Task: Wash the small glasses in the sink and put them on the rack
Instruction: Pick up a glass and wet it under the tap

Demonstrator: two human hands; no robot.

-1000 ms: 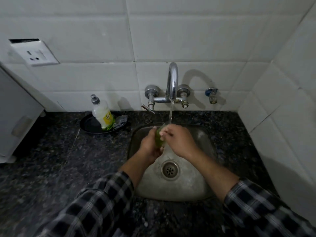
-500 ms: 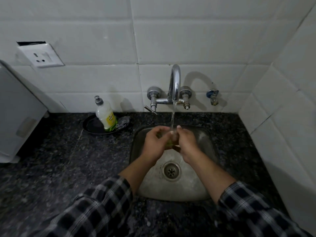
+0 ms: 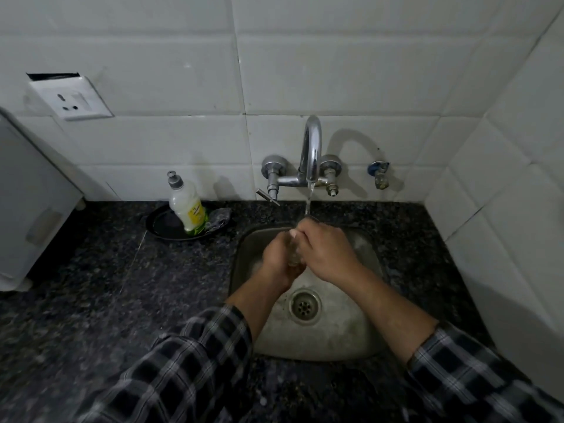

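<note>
Over the steel sink both my hands close around a small clear glass, which shows only as a sliver between them. My left hand grips it from the left and below. My right hand wraps it from the right, fingers over its top. Water runs from the chrome tap onto my fingers and the glass. Most of the glass is hidden. No rack is in view.
A dish soap bottle stands in a black dish with a scrubber on the dark granite counter. A white appliance sits at far left. Tiled walls close the back and right; a small valve is on the wall.
A green piece seen between my hands a second ago no longer shows. My right hand has come over the top of the glass under the running water.
</note>
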